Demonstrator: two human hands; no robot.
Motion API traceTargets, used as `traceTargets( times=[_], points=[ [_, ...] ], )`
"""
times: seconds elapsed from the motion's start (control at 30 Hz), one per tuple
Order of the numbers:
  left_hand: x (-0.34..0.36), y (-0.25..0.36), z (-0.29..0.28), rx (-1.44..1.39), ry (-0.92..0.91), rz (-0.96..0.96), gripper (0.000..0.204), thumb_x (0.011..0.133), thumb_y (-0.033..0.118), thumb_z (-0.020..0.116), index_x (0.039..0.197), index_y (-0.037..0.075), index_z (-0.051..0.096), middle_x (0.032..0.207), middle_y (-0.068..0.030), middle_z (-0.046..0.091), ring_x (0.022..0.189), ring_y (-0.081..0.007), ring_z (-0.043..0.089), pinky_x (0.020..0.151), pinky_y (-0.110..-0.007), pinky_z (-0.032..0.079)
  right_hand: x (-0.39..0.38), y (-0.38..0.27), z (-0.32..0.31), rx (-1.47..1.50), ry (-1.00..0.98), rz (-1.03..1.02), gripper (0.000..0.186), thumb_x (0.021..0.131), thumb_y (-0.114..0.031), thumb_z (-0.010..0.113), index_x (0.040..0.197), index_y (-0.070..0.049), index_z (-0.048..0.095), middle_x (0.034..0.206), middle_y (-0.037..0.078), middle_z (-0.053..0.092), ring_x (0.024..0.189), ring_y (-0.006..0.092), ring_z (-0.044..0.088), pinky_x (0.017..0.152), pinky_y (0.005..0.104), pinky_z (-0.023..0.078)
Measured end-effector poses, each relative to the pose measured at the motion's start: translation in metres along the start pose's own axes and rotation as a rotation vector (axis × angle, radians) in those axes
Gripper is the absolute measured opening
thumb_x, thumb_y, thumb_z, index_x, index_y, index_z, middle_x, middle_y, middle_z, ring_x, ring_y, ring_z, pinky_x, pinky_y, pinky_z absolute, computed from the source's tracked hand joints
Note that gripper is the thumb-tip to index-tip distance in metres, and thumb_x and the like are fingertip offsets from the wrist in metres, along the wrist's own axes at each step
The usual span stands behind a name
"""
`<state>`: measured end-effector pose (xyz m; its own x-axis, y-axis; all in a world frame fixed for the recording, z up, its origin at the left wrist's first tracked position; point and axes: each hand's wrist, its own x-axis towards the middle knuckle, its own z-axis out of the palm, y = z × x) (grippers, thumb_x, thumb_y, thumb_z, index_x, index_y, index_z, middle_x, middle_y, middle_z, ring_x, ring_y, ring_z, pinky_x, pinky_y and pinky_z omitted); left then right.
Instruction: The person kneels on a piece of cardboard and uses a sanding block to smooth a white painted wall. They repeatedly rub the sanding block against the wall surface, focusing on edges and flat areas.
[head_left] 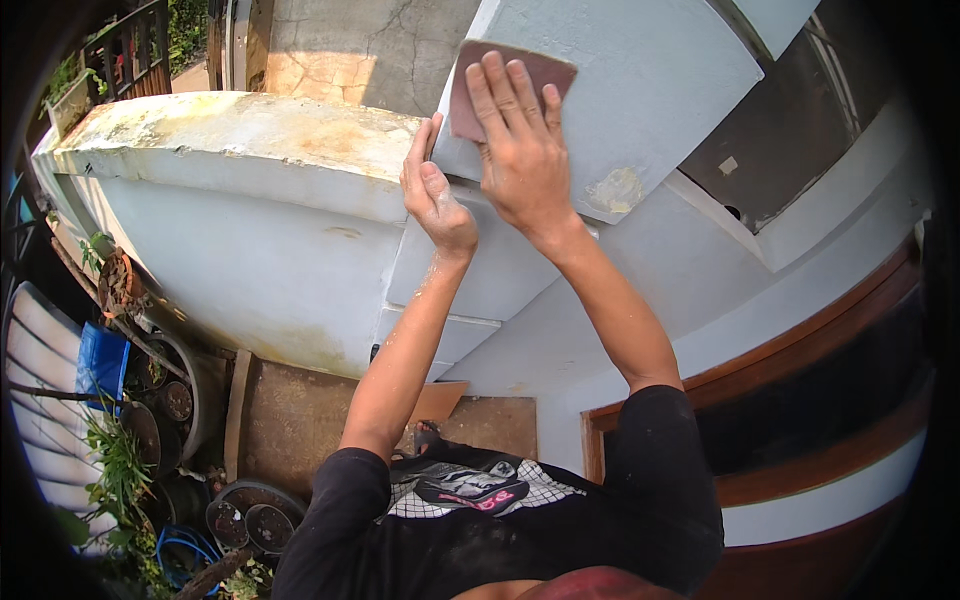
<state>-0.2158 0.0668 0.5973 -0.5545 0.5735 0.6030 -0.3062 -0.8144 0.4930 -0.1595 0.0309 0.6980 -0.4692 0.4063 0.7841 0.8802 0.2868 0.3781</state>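
Observation:
My right hand (520,150) lies flat on a reddish-brown sheet of sandpaper (545,68), pressing it against a pale blue painted pillar face (660,80). My left hand (432,190) grips the left edge of that pillar just beside the right hand, fingers curled around the corner. A bare, chipped patch (618,188) shows on the paint to the right of my right wrist. Both forearms reach up from my black sleeves at the bottom.
A stained white parapet wall (230,140) runs left of the pillar. Below left lie plant pots (250,515), a blue crate (100,365) and green plants. A brown wooden door frame (800,330) curves along the right. A tiled floor (300,420) is beneath me.

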Motion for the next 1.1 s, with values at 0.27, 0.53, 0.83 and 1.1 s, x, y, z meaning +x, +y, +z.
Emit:
traceTargets(
  times=[0.27, 0.53, 0.83, 1.1],
  points=[
    [-0.005, 0.006, -0.003, 0.184, -0.113, 0.006, 0.048, 0.112, 0.024, 0.031, 0.146, -0.004, 0.05, 0.145, -0.0201, 0.057, 0.134, -0.0301, 0.053, 0.114, -0.042, 0.039, -0.064, 0.076, -0.029, -0.161, 0.208, 0.295, 0.07, 0.092, 0.005, 0.052, 0.159, -0.01, 0.042, 0.166, 0.01, 0.038, 0.156, 0.0298, 0.03, 0.127, 0.055, 0.02],
    [-0.007, -0.002, -0.003, 0.4, -0.083, 0.1, 0.049, 0.105, 0.027, 0.057, 0.145, 0.001, 0.053, 0.134, -0.0121, 0.061, 0.126, -0.0286, 0.049, 0.111, -0.046, 0.032, -0.162, 0.043, 0.0, -0.1, 0.084, 0.45, 0.073, 0.093, 0.007, 0.052, 0.162, -0.006, 0.033, 0.17, 0.016, 0.026, 0.157, 0.0375, 0.025, 0.125, 0.0622, 0.018],
    [-0.006, -0.013, -0.001, 0.697, -0.15, 0.214, 0.075, 0.101, 0.043, 0.064, 0.154, -0.003, 0.037, 0.141, -0.0183, 0.053, 0.131, -0.0361, 0.046, 0.113, -0.054, 0.027, -0.168, 0.003, 0.048, 0.021, 0.107, 0.518, 0.071, 0.096, -0.003, 0.056, 0.163, -0.004, 0.031, 0.17, 0.019, 0.027, 0.157, 0.0379, 0.024, 0.126, 0.0611, 0.013],
    [-0.011, -0.008, -0.004, 0.636, -0.209, 0.196, 0.066, 0.109, 0.033, 0.045, 0.159, -0.006, 0.026, 0.153, -0.0273, 0.043, 0.141, -0.043, 0.039, 0.118, -0.055, 0.024, -0.12, -0.016, 0.041, 0.13, 0.291, 0.713, 0.072, 0.094, -0.008, 0.061, 0.161, -0.008, 0.036, 0.168, 0.016, 0.033, 0.155, 0.0361, 0.031, 0.125, 0.0623, 0.015]
  ],
)
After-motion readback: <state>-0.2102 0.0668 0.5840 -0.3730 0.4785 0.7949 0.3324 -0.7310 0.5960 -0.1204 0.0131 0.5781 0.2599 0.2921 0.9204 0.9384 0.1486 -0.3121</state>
